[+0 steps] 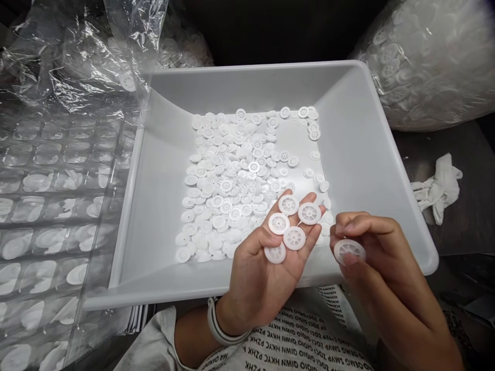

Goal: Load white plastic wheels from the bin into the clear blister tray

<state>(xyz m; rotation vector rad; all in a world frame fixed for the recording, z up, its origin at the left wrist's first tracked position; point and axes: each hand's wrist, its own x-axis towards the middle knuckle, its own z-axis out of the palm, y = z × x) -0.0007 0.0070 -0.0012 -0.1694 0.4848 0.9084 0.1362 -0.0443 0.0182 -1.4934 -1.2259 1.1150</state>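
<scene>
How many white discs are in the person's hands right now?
6. Five white plastic discs lie on the open left hand; one white plastic disc is pinched in the right hand. Another could be hidden behind the fingers.

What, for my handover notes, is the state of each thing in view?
Left hand: open, palm up, five white plastic spoked discs resting on it.
Right hand: pinching one spoked disc between thumb and fingers.
White plastic tray: holding loose discs, spread across its floor.
Clear plastic bag, right: bulging with discs.
Clear plastic bag, left: crumpled, discs inside.
White cloth: crumpled.
</scene>
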